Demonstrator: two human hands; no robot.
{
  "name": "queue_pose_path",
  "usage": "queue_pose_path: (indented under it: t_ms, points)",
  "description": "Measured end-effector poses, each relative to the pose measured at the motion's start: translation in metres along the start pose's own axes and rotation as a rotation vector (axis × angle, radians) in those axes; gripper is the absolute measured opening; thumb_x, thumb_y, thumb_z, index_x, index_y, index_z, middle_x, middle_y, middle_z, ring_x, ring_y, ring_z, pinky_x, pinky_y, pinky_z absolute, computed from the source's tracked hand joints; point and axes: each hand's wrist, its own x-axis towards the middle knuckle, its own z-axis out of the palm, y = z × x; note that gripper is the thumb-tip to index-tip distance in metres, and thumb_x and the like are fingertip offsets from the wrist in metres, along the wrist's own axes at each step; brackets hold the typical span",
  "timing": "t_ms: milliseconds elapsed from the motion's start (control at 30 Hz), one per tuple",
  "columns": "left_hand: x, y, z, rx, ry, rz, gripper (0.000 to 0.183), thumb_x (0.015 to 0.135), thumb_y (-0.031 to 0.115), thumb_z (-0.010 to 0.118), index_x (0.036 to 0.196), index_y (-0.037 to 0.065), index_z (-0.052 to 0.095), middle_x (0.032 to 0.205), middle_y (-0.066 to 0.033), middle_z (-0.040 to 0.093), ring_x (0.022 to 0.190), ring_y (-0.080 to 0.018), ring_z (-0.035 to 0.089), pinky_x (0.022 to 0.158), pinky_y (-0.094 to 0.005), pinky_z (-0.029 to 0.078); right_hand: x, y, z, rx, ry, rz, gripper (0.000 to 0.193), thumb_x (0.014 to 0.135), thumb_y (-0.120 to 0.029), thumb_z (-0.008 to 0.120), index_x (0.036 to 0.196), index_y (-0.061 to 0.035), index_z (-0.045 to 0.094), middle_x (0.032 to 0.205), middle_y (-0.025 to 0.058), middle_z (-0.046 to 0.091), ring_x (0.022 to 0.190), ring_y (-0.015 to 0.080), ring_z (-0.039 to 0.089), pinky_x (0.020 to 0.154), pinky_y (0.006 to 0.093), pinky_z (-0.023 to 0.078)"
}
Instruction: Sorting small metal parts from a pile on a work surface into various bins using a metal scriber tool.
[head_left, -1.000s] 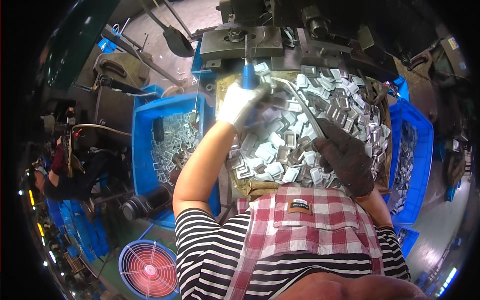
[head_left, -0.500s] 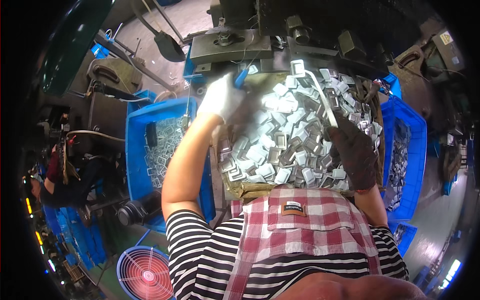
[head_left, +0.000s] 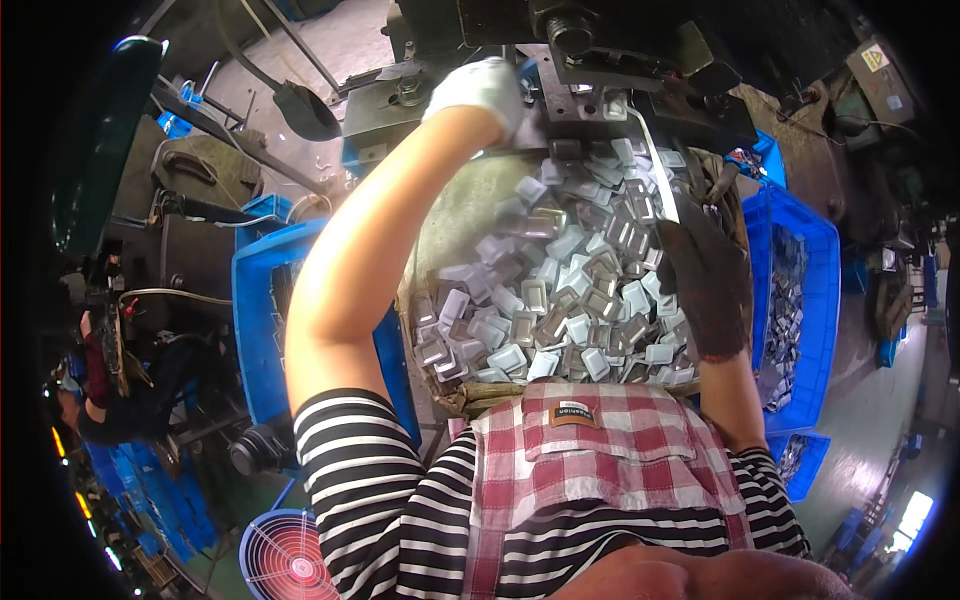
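While the right hand (head_left: 708, 280) grips tweezers (head_left: 659, 170), I cannot tell the left hand's (head_left: 480, 92) grasp.

Parts (head_left: 568, 285) heaped before machine (head_left: 640, 38), one bin (head_left: 252, 310) left, another bin (head_left: 820, 300) right

Left hand (head_left: 480, 92): plain white glove. Handle (head_left: 527, 70) at its right: blue. Right hand (head_left: 710, 285): black glove, thin reddish edge at the cuff. Tweezers (head_left: 657, 170): bright silver. Parts (head_left: 540, 300): mixed white, pale silver and darker grey-brown. Apron (head_left: 600, 480): red-and-white check, brown patch (head_left: 573, 415) upon it. Shirt (head_left: 350, 440): black and white stripes. Left bin (head_left: 258, 345) and right bin (head_left: 820, 310): both solid blue. Fan (head_left: 292, 562), near left: blue rim, red centre. Panel (head_left: 100, 140), far left: dark green. Label (head_left: 875, 58), far right: yellow. Co-worker's hand (head_left: 97, 380), left: dark red covering.
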Motion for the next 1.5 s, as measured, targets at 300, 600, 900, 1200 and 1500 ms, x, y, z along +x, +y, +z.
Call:
queue_pose_path:
  t_ms: [300,600,900,1200,1500]
  points:
    - [-0.063,-0.058,0.062,-0.456,0.173,-0.137,0.047,0.085,0.040,0.073,0.102,-0.004,0.064,0.086,-0.0202,0.070,0.068,-0.0270,0.069,0.067,-0.0375,0.054,0.057,0.022,0.024,-0.306,-0.022,-0.337,0.027,0.094,-0.026,0.063,0.114,-0.0084,0.066,0.079,0.0152,0.067,0.068,0.0296,0.066,0.064,0.0406,0.051]
    - [-0.100,-0.055,0.071,-1.335,0.139,-0.283,0.026,0.087,0.023,0.075,0.099,0.003,0.065,0.078,-0.0050,0.067,0.057,-0.0105,0.058,0.051,-0.0249,0.047,0.034,0.004,0.004,0.120,0.016,-0.085,0.034,0.093,-0.008,0.062,0.127,-0.0072,0.062,0.086,-0.0003,0.066,0.065,0.0012,0.056,0.048,0.0198,0.042]
    - [-0.111,-0.030,0.071,-1.684,-0.096,-0.337,0.020,0.093,0.015,0.069,0.099,-0.003,0.065,0.080,-0.0111,0.070,0.063,-0.0139,0.063,0.057,-0.0248,0.049,-0.045,-0.007,0.014,0.032,-0.274,0.156,0.040,0.094,-0.012,0.065,0.133,-0.0044,0.061,0.075,0.0015,0.066,0.052,0.0042,0.054,0.048,0.0224,0.045]
    - [-0.120,-0.026,0.067,-1.698,-0.182,-0.420,0.021,0.094,0.023,0.067,0.099,0.002,0.067,0.088,-0.0081,0.071,0.075,-0.0157,0.066,0.064,-0.0365,0.058,-0.048,-0.010,0.019,-0.074,-0.343,0.120,0.042,0.094,-0.011,0.063,0.136,-0.0050,0.059,0.074,0.0018,0.067,0.053,0.0048,0.054,0.050,0.0242,0.047]
    - [-0.108,-0.038,0.081,-1.860,-0.147,-0.310,0.020,0.093,0.012,0.066,0.092,-0.007,0.062,0.077,-0.0114,0.066,0.059,-0.0161,0.060,0.057,-0.0292,0.051,-0.048,-0.004,0.020,0.011,-0.319,0.134,0.042,0.095,-0.017,0.067,0.135,-0.0055,0.060,0.075,0.0013,0.067,0.057,0.0044,0.056,0.052,0.0241,0.048]
